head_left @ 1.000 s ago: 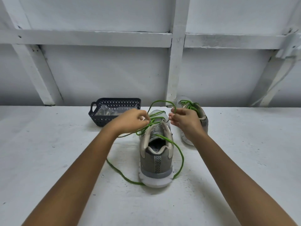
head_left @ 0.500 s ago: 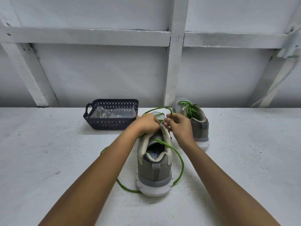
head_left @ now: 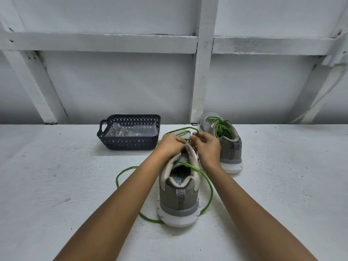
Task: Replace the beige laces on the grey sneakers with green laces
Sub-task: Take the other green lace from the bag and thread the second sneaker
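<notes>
Both hands are meeting over the tongue of the near grey mesh sneaker with a white sole (head_left: 178, 196), heel nearest. The left hand (head_left: 170, 146) is gripping its left eyelet edge; the right hand (head_left: 207, 148) is pinching the thin green lace (head_left: 212, 192), whose slack is trailing round the heel.

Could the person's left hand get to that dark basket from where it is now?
Probably yes. The dark basket stands just left of the left hand with nothing between them. Its fingers are busy with the green lace on the near sneaker though, so they'd let go first.
</notes>
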Demonstrator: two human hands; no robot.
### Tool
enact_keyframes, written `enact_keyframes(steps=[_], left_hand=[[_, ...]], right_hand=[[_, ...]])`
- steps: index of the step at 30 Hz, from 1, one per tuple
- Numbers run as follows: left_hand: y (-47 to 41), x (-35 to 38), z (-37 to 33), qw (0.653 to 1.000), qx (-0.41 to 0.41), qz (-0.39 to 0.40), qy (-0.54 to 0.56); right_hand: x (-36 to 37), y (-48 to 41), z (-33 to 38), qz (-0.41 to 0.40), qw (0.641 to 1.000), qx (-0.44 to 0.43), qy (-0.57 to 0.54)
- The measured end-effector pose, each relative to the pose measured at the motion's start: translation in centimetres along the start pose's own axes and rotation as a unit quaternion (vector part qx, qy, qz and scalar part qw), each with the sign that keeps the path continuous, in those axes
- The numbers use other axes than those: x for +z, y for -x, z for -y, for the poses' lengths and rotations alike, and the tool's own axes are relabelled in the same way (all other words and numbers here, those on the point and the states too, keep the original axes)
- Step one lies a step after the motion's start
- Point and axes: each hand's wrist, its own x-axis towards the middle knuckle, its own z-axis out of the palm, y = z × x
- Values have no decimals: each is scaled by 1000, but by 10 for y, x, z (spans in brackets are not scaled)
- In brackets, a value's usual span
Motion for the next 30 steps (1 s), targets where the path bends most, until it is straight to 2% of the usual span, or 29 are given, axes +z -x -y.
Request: enact_keyframes(steps=[11,20,27,30], left_hand=[[-2,3,5,1000,2,-7,24],[-6,6,8,999,1,-5,36],[-8,6,5,1000,4,-2,4],[-5,7,1,998,-5,-9,-56]], right_hand=[[3,0,-4,-31,999,19,-9],[2,4,-5,-10,1000,8,-6],[-4,4,0,47,992,25,116],[-2,2,2,57,988,39,140]])
